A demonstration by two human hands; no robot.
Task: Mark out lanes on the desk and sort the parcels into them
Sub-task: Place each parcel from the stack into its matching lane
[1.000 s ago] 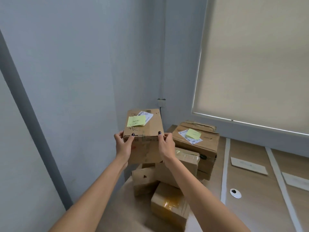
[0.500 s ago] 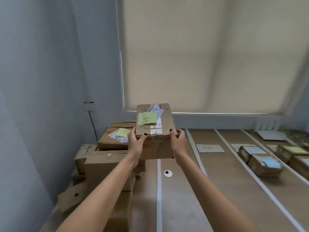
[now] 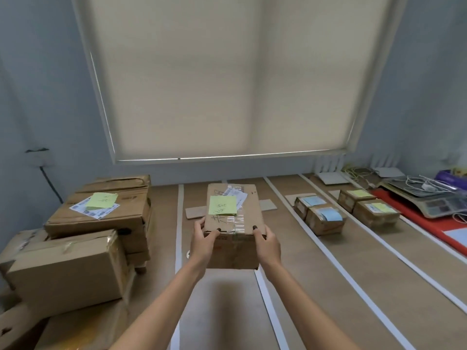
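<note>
Head view, only camera. Carton [image 3: 233, 224] carried between both hands, now over the first taped lane rather than over the stack at the left wall where it sat a second ago. Left hand [image 3: 203, 239] and right hand [image 3: 268, 239] pressed flat against opposite near corners, thumbs hooked over the top edge; box clamped, not pinched. Shadow on the desk [image 3: 379, 274] directly beneath, so box clear of the surface, not yet set down. Green sticky note [image 3: 223, 205] on its lid, writing too small to read (shipping label half tucked under it). Lane bounded by left tape strip [image 3: 179, 223] and next tape strip [image 3: 267, 296]; card tag [image 3: 195, 212] lying at the lane's far end. Unsorted stack [image 3: 101, 218] well apart to the left. Further right, blue-labelled parcels [image 3: 318, 214] in one lane, green-labelled parcels [image 3: 369, 209] in the next. Scale [image 3: 429, 200] at far right. Judgement: lanes marked, sorting under way, this parcel about to be lowered; green note may belong with the green pair instead.
</note>
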